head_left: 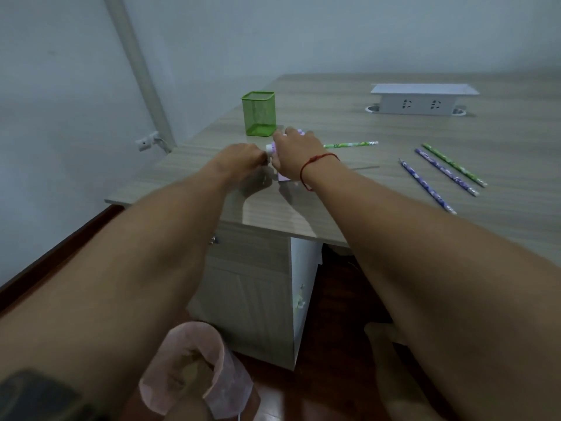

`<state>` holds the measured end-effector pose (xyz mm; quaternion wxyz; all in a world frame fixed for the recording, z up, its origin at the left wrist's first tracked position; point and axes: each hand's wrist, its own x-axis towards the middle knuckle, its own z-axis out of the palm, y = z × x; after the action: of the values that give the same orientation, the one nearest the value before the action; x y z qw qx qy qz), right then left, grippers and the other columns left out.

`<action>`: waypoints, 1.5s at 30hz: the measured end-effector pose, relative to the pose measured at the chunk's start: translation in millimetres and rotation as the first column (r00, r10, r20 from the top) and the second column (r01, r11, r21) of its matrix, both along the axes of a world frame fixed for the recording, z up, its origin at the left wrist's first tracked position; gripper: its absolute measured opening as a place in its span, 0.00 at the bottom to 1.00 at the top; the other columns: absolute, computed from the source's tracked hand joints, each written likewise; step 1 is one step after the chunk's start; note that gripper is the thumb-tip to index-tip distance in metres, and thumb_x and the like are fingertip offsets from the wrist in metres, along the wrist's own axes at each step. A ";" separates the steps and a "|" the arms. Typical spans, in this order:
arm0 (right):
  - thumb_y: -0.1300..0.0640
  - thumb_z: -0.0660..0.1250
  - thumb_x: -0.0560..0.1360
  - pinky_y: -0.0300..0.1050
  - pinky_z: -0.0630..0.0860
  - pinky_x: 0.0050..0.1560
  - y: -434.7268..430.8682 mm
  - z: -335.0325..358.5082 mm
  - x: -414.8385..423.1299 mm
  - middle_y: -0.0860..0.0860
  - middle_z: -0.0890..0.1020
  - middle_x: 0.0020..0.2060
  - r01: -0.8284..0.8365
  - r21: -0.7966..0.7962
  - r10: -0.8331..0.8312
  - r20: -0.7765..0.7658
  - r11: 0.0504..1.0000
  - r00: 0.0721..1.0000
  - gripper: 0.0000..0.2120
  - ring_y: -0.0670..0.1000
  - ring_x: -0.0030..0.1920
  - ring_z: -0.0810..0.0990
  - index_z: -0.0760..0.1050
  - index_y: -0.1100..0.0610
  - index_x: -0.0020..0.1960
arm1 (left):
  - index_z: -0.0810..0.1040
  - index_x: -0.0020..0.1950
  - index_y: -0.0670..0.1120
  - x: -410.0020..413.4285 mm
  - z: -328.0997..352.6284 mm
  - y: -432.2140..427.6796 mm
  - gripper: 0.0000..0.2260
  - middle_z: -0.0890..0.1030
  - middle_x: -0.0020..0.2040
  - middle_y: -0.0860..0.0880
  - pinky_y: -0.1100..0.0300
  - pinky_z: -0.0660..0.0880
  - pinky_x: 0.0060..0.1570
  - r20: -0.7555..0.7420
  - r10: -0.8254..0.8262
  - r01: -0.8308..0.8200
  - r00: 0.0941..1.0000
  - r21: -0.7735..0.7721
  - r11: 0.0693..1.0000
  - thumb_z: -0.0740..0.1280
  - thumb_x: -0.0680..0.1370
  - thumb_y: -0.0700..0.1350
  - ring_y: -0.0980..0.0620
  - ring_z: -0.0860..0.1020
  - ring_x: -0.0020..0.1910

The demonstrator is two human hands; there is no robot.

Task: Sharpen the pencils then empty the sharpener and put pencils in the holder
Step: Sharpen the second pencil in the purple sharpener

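Sharpener [271, 148] | light, slick plastic, probably skids | right hand [293, 153] grips body from above | left hand [243, 158] pinches its left end

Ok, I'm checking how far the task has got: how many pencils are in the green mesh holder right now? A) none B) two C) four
A: the green mesh holder shows nothing inside, and three pencils lie loose on the desk.
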<state>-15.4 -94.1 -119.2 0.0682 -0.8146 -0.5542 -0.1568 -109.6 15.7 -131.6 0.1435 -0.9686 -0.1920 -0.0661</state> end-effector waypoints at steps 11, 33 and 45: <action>0.57 0.56 0.81 0.53 0.66 0.66 0.4 8.6 5.6 0.61 0.73 0.66 0.069 -0.038 -0.072 -0.077 0.997 0.994 0.19 0.61 0.67 0.72 0.66 0.59 0.71 | 0.76 0.57 0.39 13.5 30.4 1.5 0.10 0.79 0.51 0.33 0.44 0.74 0.46 0.206 -0.118 0.083 0.971 0.170 0.982 0.58 0.80 0.40 0.33 0.79 0.50; 0.53 0.53 0.81 0.51 0.69 0.62 -9.8 17.1 -6.6 0.62 0.74 0.64 0.042 -0.057 -0.043 -0.018 0.997 0.999 0.19 0.62 0.64 0.74 0.69 0.62 0.67 | 0.73 0.61 0.39 -17.4 -30.9 -47.4 0.12 0.79 0.55 0.37 0.48 0.73 0.52 0.262 0.085 -0.081 0.961 -0.025 0.996 0.56 0.81 0.40 0.38 0.78 0.54; 0.53 0.54 0.81 0.50 0.70 0.61 -12.8 9.5 -12.4 0.61 0.75 0.63 -0.024 -0.016 0.024 -0.010 1.000 1.000 0.18 0.61 0.62 0.75 0.70 0.61 0.66 | 0.77 0.58 0.41 -2.7 -33.2 -10.6 0.12 0.79 0.56 0.40 0.50 0.74 0.49 -0.008 0.119 -0.119 0.993 -0.050 0.992 0.57 0.81 0.43 0.40 0.79 0.53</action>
<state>-27.8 -106.9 -109.6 0.0662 -0.8093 -0.5647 -0.1477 -112.3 5.0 -164.7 0.1232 -0.9589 -0.2507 -0.0502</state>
